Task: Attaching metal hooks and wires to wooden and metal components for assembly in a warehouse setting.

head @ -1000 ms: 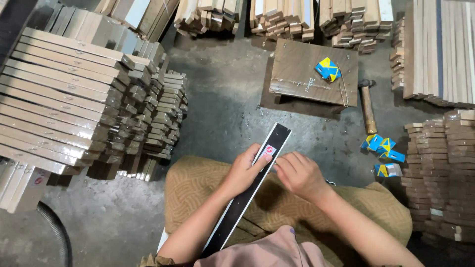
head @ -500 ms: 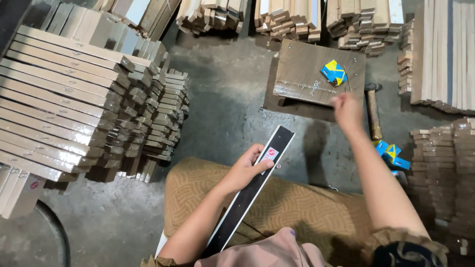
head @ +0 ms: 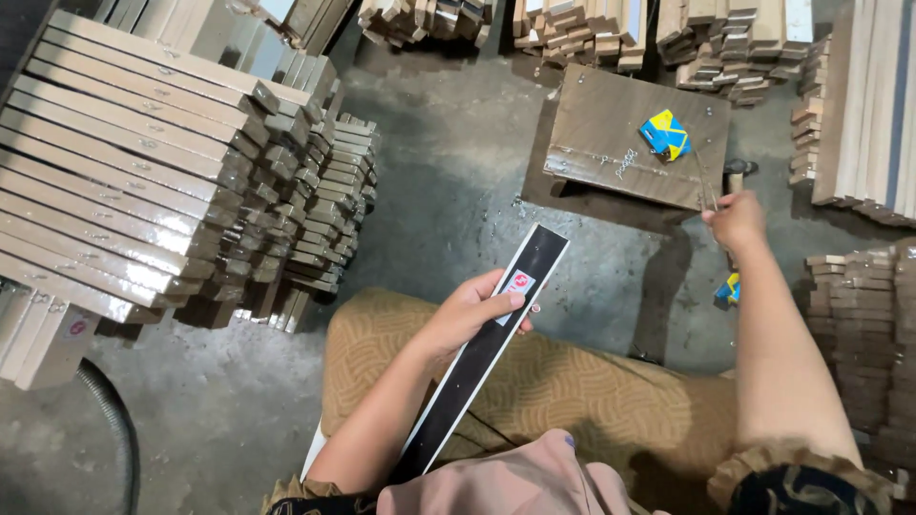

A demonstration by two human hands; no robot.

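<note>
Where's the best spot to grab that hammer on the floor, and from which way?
Probably the wooden handle of the hammer, near its far end from the head, coming down from above. It lies flat on the floor beside the low wooden board, and the right hand already covers that handle. The left hand holds the black strip.

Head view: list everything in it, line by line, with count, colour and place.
black strip: one, black with white edges and a red-and-white sticker, across the lap.
wooden board: one, brown, on the floor ahead.
small box: one, blue and yellow, on the board.
second small box: one, blue and yellow, on the floor, partly hidden by the right arm.
hammer: one, mostly hidden behind the right hand.
stacked wooden slats: many, tan, left.
wood stacks: several, tan, right and top.
hose: one, grey, lower left.
left hand: grips the strip.
right hand: closed at the hammer.
</note>
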